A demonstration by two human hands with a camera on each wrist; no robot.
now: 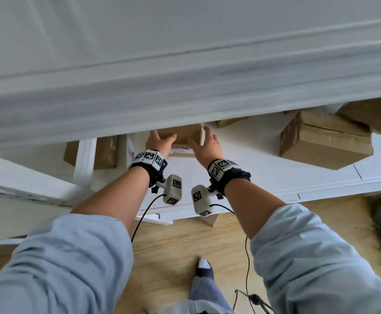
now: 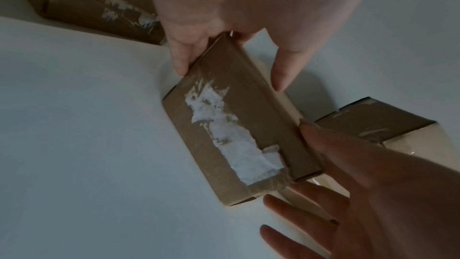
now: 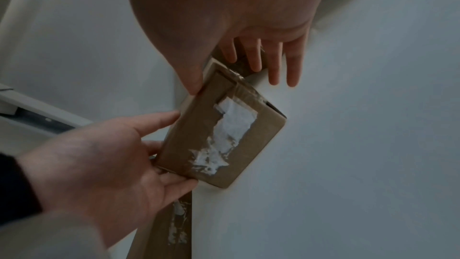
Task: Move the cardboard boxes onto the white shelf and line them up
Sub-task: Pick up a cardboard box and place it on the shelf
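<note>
A small flat cardboard box (image 1: 181, 134) with a torn white label lies low on the white shelf (image 1: 253, 159), partly under the board above. My left hand (image 1: 160, 141) pinches its near end between thumb and fingers (image 2: 180, 60). My right hand (image 1: 206, 143) is at the other end, thumb on the box (image 2: 231, 135) edge and fingers straight and spread (image 3: 276, 66). In the right wrist view the box (image 3: 224, 137) sits between both hands. The head view hides the fingertips behind the upper board.
A big cardboard box (image 1: 325, 141) and another (image 1: 377, 116) stand on the shelf to the right, one more (image 1: 104, 152) to the left, and a small one (image 1: 230, 121) behind. The upper shelf board (image 1: 185, 98) overhangs low. Below are wooden floor, cables and my foot (image 1: 204, 266).
</note>
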